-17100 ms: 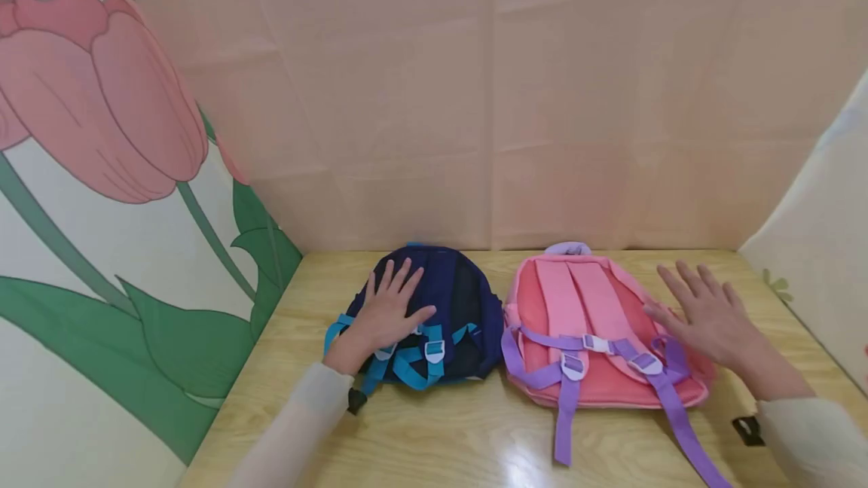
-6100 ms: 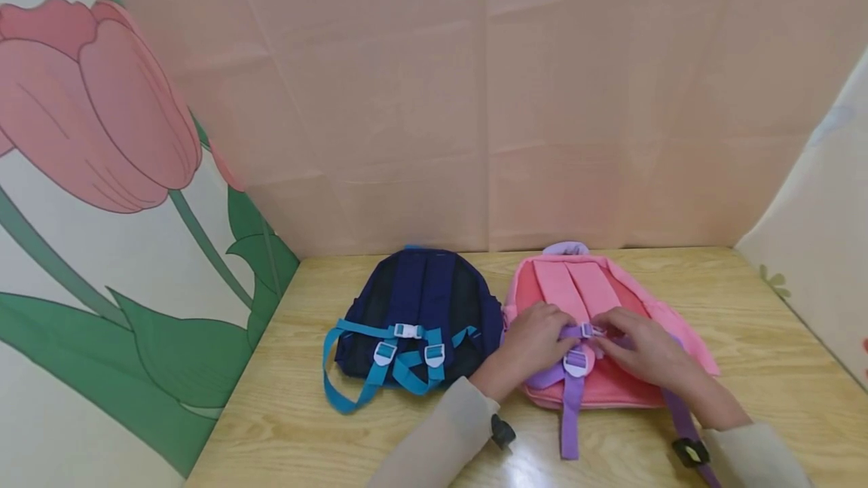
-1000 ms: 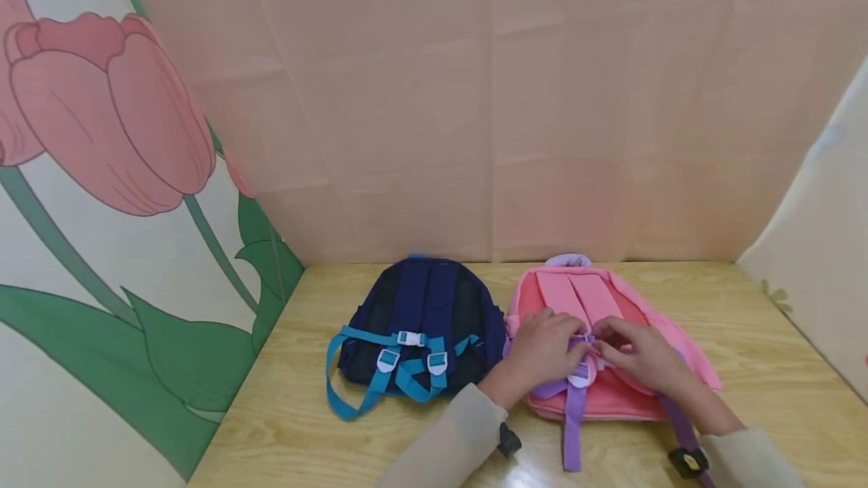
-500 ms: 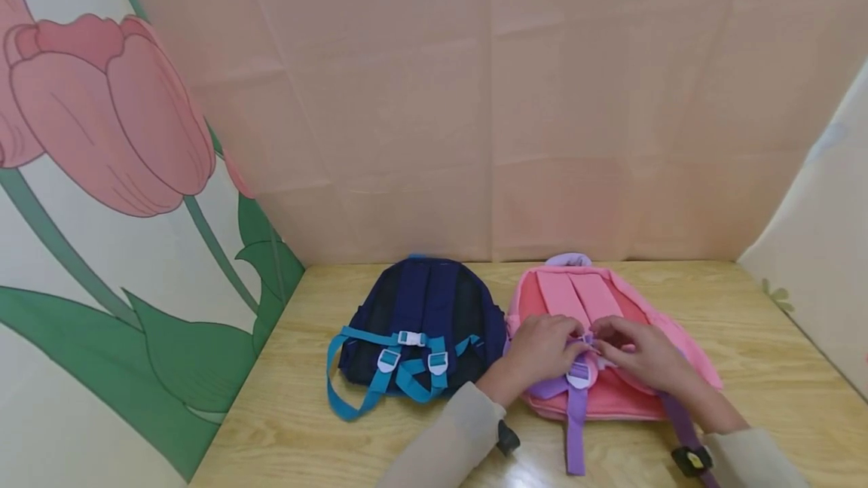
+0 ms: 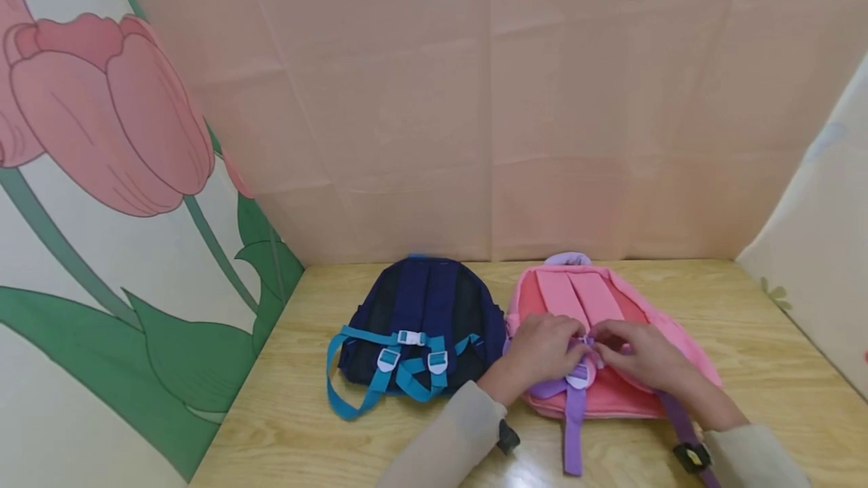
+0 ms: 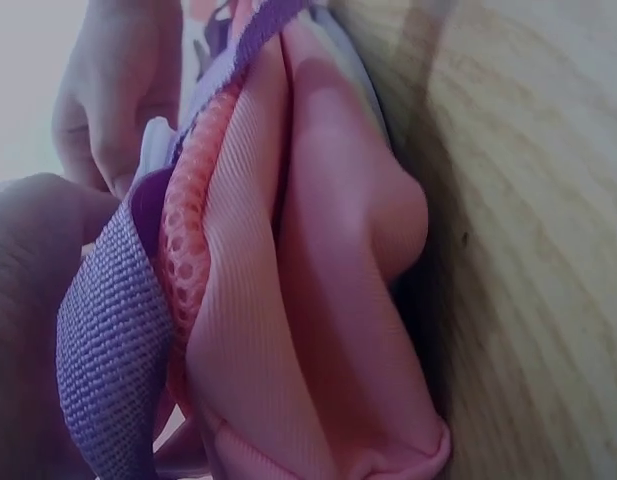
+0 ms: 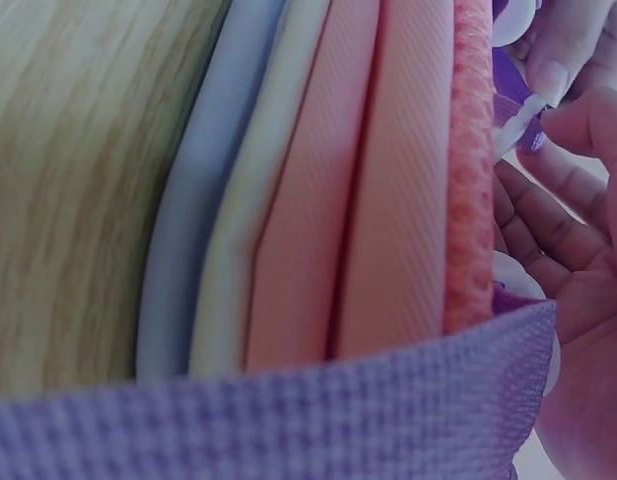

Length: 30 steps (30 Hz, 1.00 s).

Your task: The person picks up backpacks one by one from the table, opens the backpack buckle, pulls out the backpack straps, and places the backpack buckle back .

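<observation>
A pink backpack [image 5: 624, 401] lies back side up on the wooden table, with purple webbing straps. Near its middle, both hands meet at the white chest-strap buckle [image 5: 586, 339], which their fingers largely cover. My left hand [image 5: 545, 349] pinches the buckle's left side and its purple strap. From the right, my right hand [image 5: 640, 356] pinches the other side with thumb and forefinger. A white plastic piece [image 7: 518, 125] shows between fingertips in the right wrist view. Whether the buckle's halves are joined is hidden.
Left of the pink bag lies a dark blue backpack [image 5: 423, 296], its teal straps joined by a white buckle [image 5: 411, 338]. A purple strap end [image 5: 573, 435] hangs onto the table [image 5: 271, 413]. Behind stands a pinkish cloth backdrop [image 5: 475, 96]; a tulip-printed panel [image 5: 88, 247] is at left.
Earliest, both hands were spread flat, left over the blue backpack, right beside the pink one. Later both came to the pink bag's buckle. Over the last second they have barely moved.
</observation>
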### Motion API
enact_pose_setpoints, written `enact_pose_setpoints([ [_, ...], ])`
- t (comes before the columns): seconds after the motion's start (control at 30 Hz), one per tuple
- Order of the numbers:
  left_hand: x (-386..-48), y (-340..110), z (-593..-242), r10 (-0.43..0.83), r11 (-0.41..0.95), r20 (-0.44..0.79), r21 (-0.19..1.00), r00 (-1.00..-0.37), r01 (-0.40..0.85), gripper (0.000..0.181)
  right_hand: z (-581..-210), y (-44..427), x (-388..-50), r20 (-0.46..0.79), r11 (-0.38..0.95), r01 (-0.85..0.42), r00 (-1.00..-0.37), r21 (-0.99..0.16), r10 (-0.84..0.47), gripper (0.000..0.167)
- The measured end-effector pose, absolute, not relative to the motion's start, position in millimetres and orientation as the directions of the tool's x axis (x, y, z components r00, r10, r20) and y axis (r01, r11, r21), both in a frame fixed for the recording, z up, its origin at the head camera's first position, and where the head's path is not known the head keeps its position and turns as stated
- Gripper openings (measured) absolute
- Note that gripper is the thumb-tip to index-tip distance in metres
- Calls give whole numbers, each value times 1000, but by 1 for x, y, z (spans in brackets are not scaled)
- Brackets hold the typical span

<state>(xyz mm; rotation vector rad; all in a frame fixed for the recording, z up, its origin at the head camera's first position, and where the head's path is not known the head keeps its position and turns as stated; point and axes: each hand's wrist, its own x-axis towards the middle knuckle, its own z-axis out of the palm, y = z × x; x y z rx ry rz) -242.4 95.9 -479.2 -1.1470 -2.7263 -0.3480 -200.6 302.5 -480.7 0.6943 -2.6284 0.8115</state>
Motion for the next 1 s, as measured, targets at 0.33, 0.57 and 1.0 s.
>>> enact_pose_setpoints([
  [0.33,-246,93,-473,683,681,211,164,-699,714,23,-487,300,-202,425,728,-498,-852,-471,-307,20],
  [0.57,-247,93,-471,688,677,195,175,-699,715,25,-485,301,-202,440,668,-517,-846,-535,-301,19],
  [1.0,-246,92,-476,703,679,120,182,-701,711,22,-481,301,-202,305,736,-453,-890,-503,-338,15],
])
